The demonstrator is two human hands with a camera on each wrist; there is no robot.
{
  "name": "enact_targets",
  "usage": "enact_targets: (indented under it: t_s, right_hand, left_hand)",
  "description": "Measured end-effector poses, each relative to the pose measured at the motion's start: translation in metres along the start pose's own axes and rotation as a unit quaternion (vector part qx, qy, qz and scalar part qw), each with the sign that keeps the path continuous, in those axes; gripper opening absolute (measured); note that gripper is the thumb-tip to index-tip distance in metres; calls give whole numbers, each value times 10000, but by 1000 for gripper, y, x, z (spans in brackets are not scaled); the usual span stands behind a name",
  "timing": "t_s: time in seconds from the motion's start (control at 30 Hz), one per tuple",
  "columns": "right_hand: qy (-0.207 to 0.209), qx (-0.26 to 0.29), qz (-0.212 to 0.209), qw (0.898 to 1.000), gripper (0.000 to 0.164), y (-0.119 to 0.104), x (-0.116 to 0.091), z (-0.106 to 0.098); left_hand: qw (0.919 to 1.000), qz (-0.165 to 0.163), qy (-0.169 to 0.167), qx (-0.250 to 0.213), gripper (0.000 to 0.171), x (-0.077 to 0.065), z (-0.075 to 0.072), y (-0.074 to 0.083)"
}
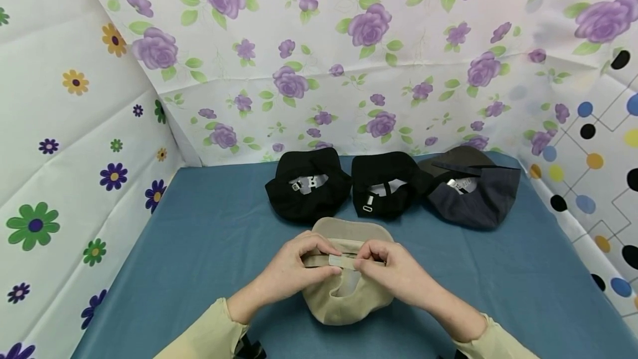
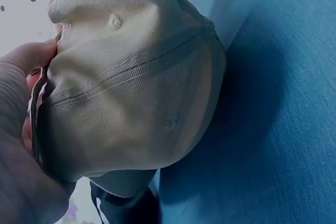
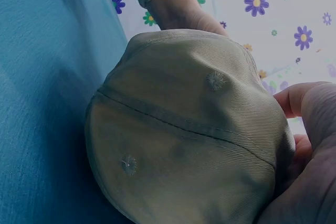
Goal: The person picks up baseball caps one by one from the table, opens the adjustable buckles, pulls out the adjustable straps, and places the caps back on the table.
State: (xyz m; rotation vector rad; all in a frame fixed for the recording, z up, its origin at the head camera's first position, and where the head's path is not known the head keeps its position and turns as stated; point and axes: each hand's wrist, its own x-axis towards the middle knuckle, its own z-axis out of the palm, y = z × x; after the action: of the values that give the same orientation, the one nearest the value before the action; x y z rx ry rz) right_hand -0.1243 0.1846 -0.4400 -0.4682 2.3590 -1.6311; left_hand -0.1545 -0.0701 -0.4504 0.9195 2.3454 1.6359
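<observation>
A beige baseball cap (image 1: pixel 344 306) is held above the near middle of the table, its brim pointing away and its back opening facing up. Across that opening runs the cap's back strap (image 1: pixel 341 261), with a pale metallic-looking piece near its middle. My left hand (image 1: pixel 299 262) pinches the strap's left part between thumb and fingers. On the other side my right hand (image 1: pixel 394 270) pinches the strap's right part. Both wrist views show the stitched crown (image 2: pixel 131 77) of the cap bulging below the hands, with the fingertips partly hidden behind the fabric.
Along the back of the blue-covered table (image 1: pixel 214 226) lie a black cap (image 1: pixel 299 204), another black cap (image 1: pixel 384 170) and a dark grey-navy cap (image 1: pixel 483 198), each with its strap side up. Flower-patterned sheets (image 1: pixel 279 32) wall the back and left; a dotted sheet (image 1: pixel 598 181) stands at the right.
</observation>
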Motion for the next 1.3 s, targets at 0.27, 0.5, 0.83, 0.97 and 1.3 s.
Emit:
enact_targets:
  t_s: [0.27, 0.5, 0.83, 0.97, 1.3]
  right_hand:
    - [180, -54, 30, 9998, 13, 2, 2, 0]
    - [234, 5, 71, 9997, 13, 4, 3, 2]
    - [114, 174, 181, 9996, 15, 4, 1, 3]
    - [79, 243, 194, 9995, 15, 4, 1, 3]
    - [56, 216, 229, 9995, 16, 2, 2, 3]
  left_hand:
    - [9998, -62, -155, 72, 17, -1, -1, 1]
    - [9998, -151, -142, 52, 20, -1, -2, 0]
    - [9998, -45, 0, 189, 31, -2, 0, -3]
    - [9997, 57, -71, 233, 33, -3, 0, -5]
    - [9921, 640, -93, 1071, 34, -3, 0, -6]
